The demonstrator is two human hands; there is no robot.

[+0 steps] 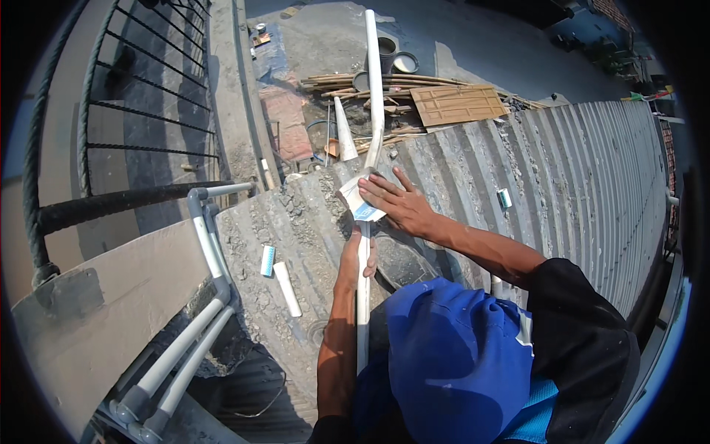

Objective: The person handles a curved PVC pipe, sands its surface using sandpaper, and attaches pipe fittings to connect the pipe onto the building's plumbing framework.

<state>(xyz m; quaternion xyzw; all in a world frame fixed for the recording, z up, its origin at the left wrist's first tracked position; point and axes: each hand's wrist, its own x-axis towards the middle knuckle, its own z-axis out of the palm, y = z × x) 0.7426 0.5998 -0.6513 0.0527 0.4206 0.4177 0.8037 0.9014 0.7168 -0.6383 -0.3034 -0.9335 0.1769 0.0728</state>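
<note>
white pipe (pixel 374 81) runs through the middle of the head view, from beyond the near edge of the corrugated roof (pixel 577 170) down to the blue cloth (pixel 458 355) between your arms. your left hand (pixel 353 259) has its fingers clenched round the lower stretch of it. just above, your right hand (pixel 403 207) lies over a white and blue sheet (pixel 356 201) that rests against the pipe; those fingers are stretched across the sheet, but your thumb is hidden, so you cannot tell from this whether they grasp it or only press. a black sleeve (pixel 577 333) covers your right upper arm. left of your left hand, a short white tube (pixel 287 288) and a small teal and white piece (pixel 268 260) lie near each other on the roof. grey pipes (pixel 185 344) pass along the wall at your left, below a dark metal railing (pixel 111 200). past the roof edge, a wooden panel (pixel 458 103) leans on long poles (pixel 333 81), with a bucket (pixel 405 62) behind them.
</note>
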